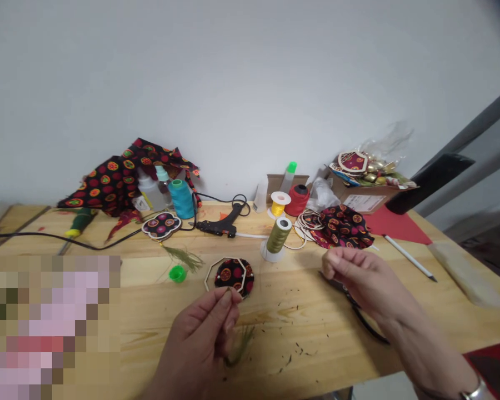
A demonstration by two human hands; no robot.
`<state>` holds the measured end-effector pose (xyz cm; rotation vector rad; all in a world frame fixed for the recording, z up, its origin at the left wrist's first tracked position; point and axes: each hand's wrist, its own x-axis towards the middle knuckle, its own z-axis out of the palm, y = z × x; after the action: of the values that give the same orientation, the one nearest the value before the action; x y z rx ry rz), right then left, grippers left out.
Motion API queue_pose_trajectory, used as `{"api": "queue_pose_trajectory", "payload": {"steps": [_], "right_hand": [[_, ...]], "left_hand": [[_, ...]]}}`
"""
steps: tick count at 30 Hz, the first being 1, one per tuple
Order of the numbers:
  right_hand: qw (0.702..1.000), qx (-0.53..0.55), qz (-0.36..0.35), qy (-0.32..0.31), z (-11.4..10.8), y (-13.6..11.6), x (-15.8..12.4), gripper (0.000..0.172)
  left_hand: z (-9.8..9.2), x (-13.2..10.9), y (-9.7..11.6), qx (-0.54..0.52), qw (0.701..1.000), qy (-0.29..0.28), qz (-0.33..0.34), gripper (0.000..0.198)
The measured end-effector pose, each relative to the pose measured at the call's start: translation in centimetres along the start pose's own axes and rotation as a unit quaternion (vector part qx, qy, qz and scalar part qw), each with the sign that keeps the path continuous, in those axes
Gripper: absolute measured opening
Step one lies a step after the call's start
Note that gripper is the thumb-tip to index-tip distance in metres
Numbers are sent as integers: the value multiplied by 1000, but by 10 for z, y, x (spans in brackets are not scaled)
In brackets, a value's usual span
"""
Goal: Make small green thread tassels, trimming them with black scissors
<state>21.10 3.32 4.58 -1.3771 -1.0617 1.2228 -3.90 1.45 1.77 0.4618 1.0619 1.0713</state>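
My left hand (208,325) is closed in a pinch at the front middle of the table, with the top of a small olive-green thread tassel (241,345) in it; the strands hang below the fingers. To the right, my right hand (360,275) is raised and closed, thumb against fingers; whatever it holds is too fine to make out. Beneath it lies a black-handled tool (369,322), partly hidden. Just beyond my left fingertips, a wooden octagonal frame (207,273) overlaps a round patterned cloth piece (233,273). An olive thread spool (279,236) stands upright between the hands.
A glue gun (220,226), a blue thread cone (182,200) and a finished cloth ornament (161,225) with a tassel lie farther back. A green cap (177,273) sits left. At right are a pencil (408,257) and a filled cardboard box (362,200). Dark scraps dot the tabletop.
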Motion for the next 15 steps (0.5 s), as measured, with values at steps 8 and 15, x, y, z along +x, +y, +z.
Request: {"api": "queue_pose_trajectory", "payload": {"steps": [8,15], "right_hand": [[977,164,-109,-84,10,-88,53,16],[954,-85,-260,122,25,-164,43,56]], "left_hand": [[-3,6,0,-1,1000,2,-25,30],[5,2,2,-31,997,15,-63,37]]}}
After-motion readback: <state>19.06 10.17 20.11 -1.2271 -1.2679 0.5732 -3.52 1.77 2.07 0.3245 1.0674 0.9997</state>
